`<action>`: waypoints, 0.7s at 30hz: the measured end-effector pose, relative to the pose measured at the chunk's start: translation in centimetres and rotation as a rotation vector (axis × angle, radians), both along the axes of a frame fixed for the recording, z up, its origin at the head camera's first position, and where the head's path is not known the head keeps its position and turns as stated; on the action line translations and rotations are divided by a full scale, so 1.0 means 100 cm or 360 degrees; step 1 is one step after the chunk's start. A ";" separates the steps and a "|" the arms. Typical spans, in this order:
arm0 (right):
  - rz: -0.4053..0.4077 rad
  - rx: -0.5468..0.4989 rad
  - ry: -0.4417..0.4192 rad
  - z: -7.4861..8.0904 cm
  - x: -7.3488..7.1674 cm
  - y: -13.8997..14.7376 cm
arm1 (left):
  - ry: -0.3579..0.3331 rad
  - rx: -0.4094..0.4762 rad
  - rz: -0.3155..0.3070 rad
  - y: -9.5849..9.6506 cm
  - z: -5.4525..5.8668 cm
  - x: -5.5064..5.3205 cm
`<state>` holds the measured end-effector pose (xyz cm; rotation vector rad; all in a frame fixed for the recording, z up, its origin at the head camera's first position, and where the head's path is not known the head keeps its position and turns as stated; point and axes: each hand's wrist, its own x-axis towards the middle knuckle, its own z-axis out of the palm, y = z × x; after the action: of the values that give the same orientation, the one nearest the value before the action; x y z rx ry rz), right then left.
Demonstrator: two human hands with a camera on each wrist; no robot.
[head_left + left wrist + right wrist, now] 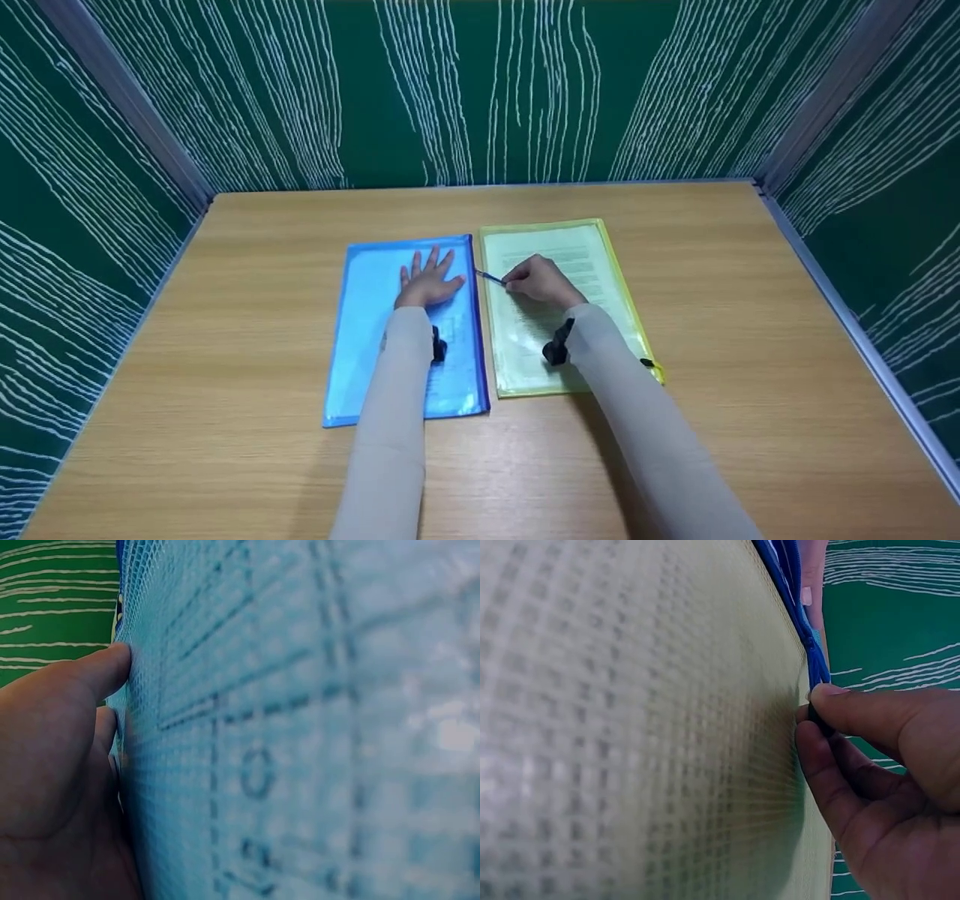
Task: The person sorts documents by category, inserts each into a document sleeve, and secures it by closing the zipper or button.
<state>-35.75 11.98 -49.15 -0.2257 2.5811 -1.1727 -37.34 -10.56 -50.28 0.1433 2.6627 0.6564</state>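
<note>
A blue mesh zip folder (375, 322) lies on the table with printed paper showing through it. My left hand (429, 283) rests on its upper part with the fingers spread. In the left wrist view, the thumb (112, 671) touches the mesh surface. My right hand (544, 281) pinches the blue zipper pull (490, 277) between thumb and fingers, beside the folder's right edge. The right wrist view shows the pull's cord (817, 664) running up to the blue zip. Beneath the right hand lies a yellow mesh zip folder (525, 360), also with printed paper inside.
The two folders lie side by side on a wooden table (225, 360). A black-tipped yellow pull (651, 365) sticks out at the yellow folder's lower right corner. Green panels with white lines (517, 90) enclose the table at the back and sides.
</note>
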 end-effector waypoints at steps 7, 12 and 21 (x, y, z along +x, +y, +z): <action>0.0040 0.0013 0.0018 0.002 0.007 0.000 | 0.0014 0.0010 -0.0002 -0.002 -0.002 -0.002; 0.0106 0.0041 0.0027 0.001 0.011 0.001 | 0.0029 0.0003 0.0021 -0.004 -0.002 -0.001; 0.0154 0.0118 0.0035 0.004 0.014 0.002 | 0.0042 0.0040 0.0037 -0.004 -0.001 -0.002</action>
<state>-34.32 12.20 -48.76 -0.3448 2.5951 -1.0445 -37.56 -10.98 -50.39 0.1295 2.6858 0.7002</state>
